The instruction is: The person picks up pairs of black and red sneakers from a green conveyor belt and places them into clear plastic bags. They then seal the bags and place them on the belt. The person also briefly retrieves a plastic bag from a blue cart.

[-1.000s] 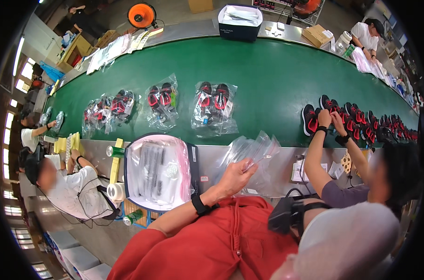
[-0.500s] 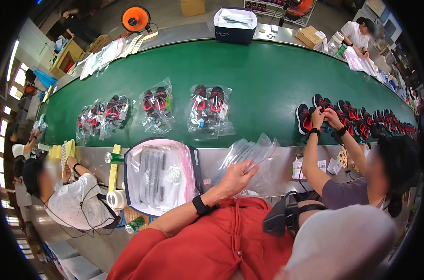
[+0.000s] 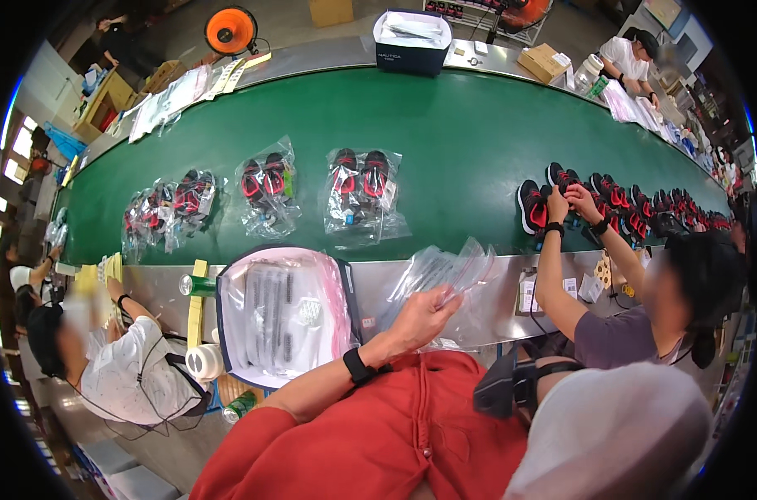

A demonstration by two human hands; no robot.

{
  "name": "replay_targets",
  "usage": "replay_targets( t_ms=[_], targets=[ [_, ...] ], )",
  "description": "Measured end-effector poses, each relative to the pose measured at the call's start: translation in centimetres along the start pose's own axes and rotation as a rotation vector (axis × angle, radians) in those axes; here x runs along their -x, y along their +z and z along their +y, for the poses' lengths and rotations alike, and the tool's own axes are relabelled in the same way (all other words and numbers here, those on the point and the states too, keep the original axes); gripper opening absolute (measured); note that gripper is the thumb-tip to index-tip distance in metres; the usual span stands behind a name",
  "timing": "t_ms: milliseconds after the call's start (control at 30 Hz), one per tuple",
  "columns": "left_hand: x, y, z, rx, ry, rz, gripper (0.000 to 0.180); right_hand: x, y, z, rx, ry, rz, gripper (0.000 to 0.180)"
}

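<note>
Hands (left) (image 3: 423,322) | gripping clear bags (image 3: 437,271) | long axis slanting away, rightward

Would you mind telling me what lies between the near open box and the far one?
Head view: the green tabletop, with the rightmost bagged pair of black-and-red shoes lying on it.

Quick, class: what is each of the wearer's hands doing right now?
Left hand: closed, holding clear plastic bags.
Right hand: not in view, so its state cannot be told.
</note>
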State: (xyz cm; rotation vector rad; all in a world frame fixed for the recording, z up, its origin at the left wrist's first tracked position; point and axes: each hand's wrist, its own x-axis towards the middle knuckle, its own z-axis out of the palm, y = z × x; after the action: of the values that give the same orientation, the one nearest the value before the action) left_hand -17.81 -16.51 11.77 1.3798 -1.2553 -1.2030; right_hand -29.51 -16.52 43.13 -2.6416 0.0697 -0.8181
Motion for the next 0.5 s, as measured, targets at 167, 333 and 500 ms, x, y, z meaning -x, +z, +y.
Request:
replay_targets(
  t_ms=[167,333,500],
  targets=[
    [0.0,0.4,-0.3,0.056,0.059,-0.004,0.032,-0.3,0.6,0.1,0.001,0.03,-0.026,0.02],
    [0.1,-0.1,-1.4,0.066,0.004,0.03,0.03,0.6,0.5,1.4,-0.015,0.033,0.026,0.02],
    [0.0,0.1,-0.1,0.051,-0.044,-0.007,0.028,0.5,0.4,1.4,-0.032,0.049,0.003,0.02]
  ],
)
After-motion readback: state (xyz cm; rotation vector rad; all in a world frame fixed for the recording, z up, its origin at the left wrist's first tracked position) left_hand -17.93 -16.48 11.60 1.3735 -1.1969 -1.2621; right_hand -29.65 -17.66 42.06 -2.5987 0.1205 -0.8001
